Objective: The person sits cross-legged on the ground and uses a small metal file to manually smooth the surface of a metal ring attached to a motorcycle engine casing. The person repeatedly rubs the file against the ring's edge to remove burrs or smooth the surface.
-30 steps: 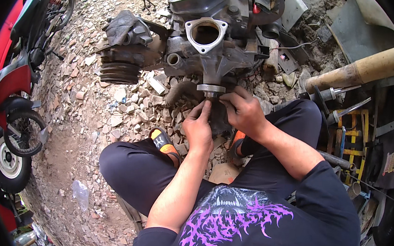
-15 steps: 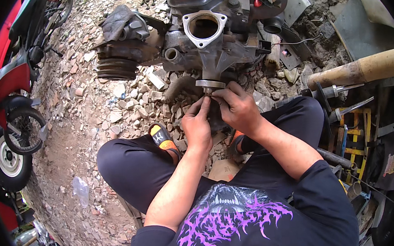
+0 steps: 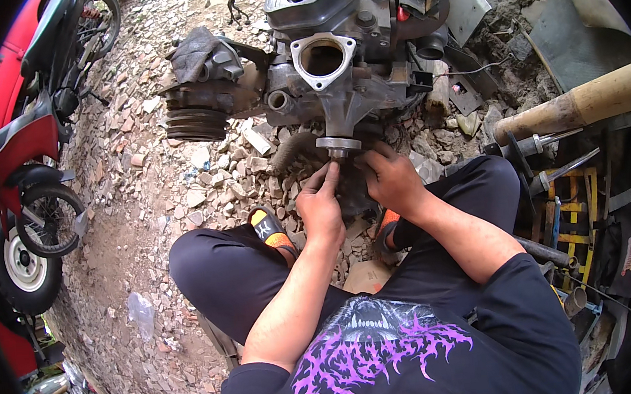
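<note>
Before me is a greasy engine [image 3: 360, 103] with a three-hole triangular opening [image 3: 319, 61]. At its near end a round metal flange [image 3: 338, 143] sits on a short shaft [image 3: 337, 153]. My left hand [image 3: 321, 204] is closed, thumb and finger pinching the shaft's end just below the flange. My right hand [image 3: 395, 182] is beside the flange's right edge, its fingers curled. Whether anything lies between the right fingertips is hidden against the dark engine parts behind.
A grooved pulley [image 3: 195, 123] and a rag [image 3: 195, 54] are on the engine's left side. Broken tile rubble [image 3: 131, 235] covers the ground. At right lie a bamboo pole [image 3: 585, 104], metal rods and a yellow rack [image 3: 576, 212]. Motorbikes [image 3: 40, 138] stand far left.
My right hand has drawn away from the shaft's end, slightly right and down. My left fingers stay at the shaft. The whole view has shifted a little.
</note>
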{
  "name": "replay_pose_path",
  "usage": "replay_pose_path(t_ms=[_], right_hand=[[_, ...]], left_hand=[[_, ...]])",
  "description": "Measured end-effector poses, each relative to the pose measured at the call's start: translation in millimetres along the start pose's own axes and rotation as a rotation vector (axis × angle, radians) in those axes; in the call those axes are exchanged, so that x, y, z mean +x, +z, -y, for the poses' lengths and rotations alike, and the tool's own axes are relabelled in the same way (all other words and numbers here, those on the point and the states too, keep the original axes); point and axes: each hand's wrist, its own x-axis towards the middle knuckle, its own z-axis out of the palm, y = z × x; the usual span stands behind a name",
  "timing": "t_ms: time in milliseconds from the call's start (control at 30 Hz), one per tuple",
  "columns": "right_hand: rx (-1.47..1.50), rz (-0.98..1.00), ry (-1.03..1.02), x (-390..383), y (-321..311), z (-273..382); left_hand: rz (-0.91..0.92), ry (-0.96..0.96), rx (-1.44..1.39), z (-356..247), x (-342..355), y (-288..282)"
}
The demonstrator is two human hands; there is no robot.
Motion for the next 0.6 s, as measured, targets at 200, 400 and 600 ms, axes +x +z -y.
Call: replay_pose_path(t_ms=[200, 400, 600], right_hand=[[0.103, -0.043, -0.041, 12, -9, 26], [0.003, 0.105, 0.095, 3, -13, 4], [0.220, 0.160, 0.147, 20, -30, 17]], left_hand=[[0.037, -0.006, -0.016, -5, -4, 4], [0.101, -0.042, 0.083, -13, -1, -3], [0.152, -0.007, 0.198, -15, -11, -3]])
